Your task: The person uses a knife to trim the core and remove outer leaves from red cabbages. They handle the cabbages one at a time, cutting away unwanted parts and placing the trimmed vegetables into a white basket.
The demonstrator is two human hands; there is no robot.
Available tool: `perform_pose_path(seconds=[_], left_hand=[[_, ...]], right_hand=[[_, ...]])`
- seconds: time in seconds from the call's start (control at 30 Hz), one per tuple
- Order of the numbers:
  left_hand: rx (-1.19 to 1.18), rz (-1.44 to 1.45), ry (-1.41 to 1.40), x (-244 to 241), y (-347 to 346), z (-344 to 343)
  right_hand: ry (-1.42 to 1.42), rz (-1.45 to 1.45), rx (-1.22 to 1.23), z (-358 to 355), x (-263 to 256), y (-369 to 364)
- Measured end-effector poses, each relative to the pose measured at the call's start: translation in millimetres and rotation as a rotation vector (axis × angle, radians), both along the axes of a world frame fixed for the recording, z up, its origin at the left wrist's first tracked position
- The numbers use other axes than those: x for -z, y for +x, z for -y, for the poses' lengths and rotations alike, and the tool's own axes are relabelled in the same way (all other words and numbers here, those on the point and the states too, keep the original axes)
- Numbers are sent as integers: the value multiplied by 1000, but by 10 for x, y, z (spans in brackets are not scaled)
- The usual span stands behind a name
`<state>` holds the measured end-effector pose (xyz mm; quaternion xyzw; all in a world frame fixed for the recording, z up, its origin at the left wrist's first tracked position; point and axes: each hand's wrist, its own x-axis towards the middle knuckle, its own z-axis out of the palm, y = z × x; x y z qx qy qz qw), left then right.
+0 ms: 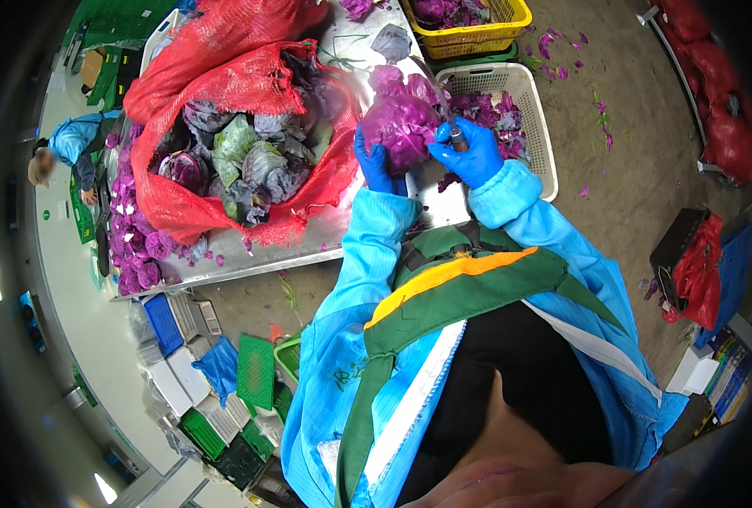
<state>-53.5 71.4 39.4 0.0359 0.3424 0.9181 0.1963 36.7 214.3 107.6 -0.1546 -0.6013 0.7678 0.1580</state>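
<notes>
My left hand [379,166], in a blue glove, supports a red cabbage [400,134] from its lower left side. The cabbage is shiny purple, with loose leaves [407,84] spreading at its far side. A knife [457,136] is gripped in my right hand [477,155], also blue-gloved. Its blade points away from me along the cabbage's right side and looks blurred. Both hands are over the right end of a metal table [274,249]. Just right of them stands a white plastic crate [544,143] holding purple leaf scraps [506,124].
An open red mesh sack [331,184] of untrimmed cabbages [268,168] lies on the left. Peeled purple cabbages [138,244] pile at the table's far left end. A yellow crate [477,41] stands beyond the white one. A person in blue [74,140] is at far left.
</notes>
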Motion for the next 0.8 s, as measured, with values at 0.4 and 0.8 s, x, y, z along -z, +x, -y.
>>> perform_pose_path(seconds=[0.4,0.8], left_hand=[[136,198,106,-207,-170,122],[292,443,280,-521,28,417]], right_hand=[[-200,204,99,-662,71,103],[-131,525,-249,173,1799,107]])
